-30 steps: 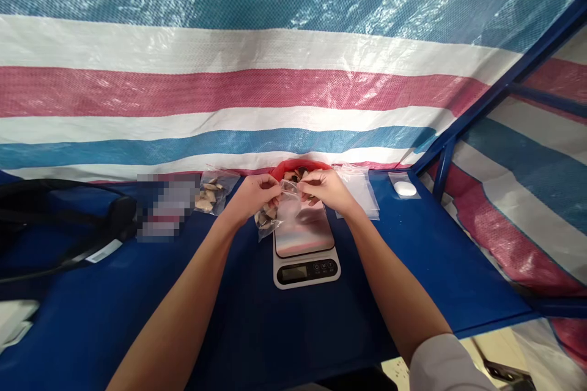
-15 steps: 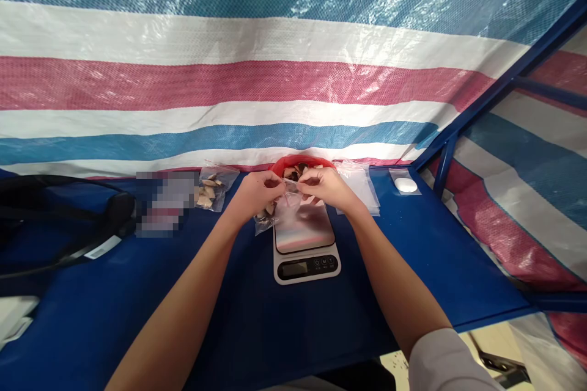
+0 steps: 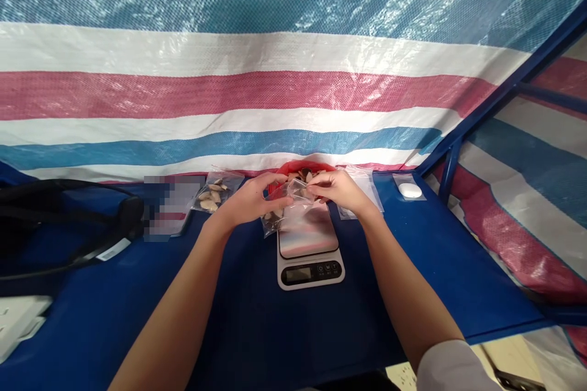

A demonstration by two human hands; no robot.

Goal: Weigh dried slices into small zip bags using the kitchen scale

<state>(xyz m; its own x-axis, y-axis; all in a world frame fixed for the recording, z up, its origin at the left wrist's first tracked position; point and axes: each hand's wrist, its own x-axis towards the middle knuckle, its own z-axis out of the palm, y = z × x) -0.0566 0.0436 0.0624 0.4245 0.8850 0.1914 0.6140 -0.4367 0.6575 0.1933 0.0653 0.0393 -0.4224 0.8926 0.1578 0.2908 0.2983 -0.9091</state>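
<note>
A small clear plastic bag (image 3: 301, 191) is held up between my two hands, over the far end of a white kitchen scale (image 3: 312, 281). My left hand (image 3: 254, 198) curves round the bag's left side, its thumb and forefinger spaced apart with clear film between them. Thumb and fingers of my right hand (image 3: 337, 190) pinch the bag's right side. Behind both hands is a red container (image 3: 293, 166) of pale and dark dried slices, partly covered by my fingers. Below my left hand lies a clear bag of slices (image 3: 272, 224), against the scale's left side.
Another bag of pale slices (image 3: 211, 195) lies to the left, beside a partly pixelated flat object (image 3: 177, 208). Flat clear bags (image 3: 367, 192) lie right of the container. A white oval object (image 3: 409, 190) is farther right. Black straps (image 3: 123, 214) and a white power strip (image 3: 18, 321) occupy the left.
My left thumb and forefinger have moved apart from a close pinch. The bag between my hands looks wider and more spread. The whole view has shifted slightly.
</note>
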